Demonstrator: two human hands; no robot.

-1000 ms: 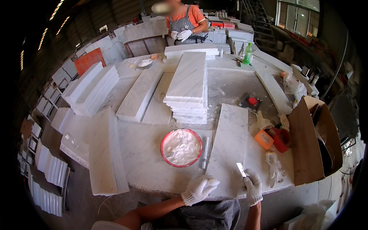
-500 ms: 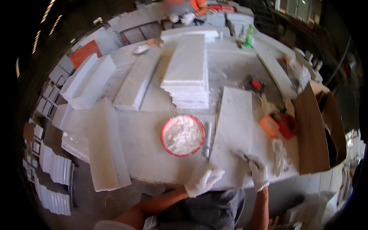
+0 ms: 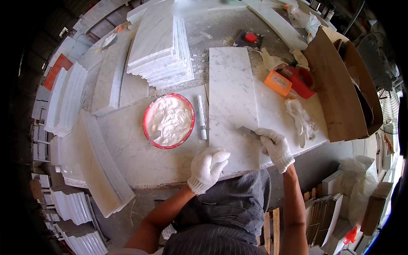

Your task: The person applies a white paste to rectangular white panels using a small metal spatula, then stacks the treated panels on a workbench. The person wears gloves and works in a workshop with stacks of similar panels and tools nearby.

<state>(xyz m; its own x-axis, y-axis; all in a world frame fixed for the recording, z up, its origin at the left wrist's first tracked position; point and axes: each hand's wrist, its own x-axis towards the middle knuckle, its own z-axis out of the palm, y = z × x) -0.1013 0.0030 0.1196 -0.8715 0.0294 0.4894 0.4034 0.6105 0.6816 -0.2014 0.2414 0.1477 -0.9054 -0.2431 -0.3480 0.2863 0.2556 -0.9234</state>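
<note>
The marble slab (image 3: 233, 91) is lying flat on the desk (image 3: 127, 159), its near end reaching the front edge. The right hand (image 3: 274, 146) is gripping a scraper (image 3: 248, 132) in closed fingers and pointing its blade over the slab; whether they are touching, I cannot tell. The left hand (image 3: 209, 166) is curling loosely, half open, apparently holding nothing, near the slab's front left corner. A tilting blade corner could be scratching the stone; a straying left hand could be knocking the marker (image 3: 201, 119) beside the slab.

hands (image 3: 207, 169): white knit gloves (image 3: 275, 146), ribbed cuffs (image 3: 196, 187) | forearms (image 3: 294, 199): bare | clothing (image 3: 221, 206): dark grey, pinstriped
</note>
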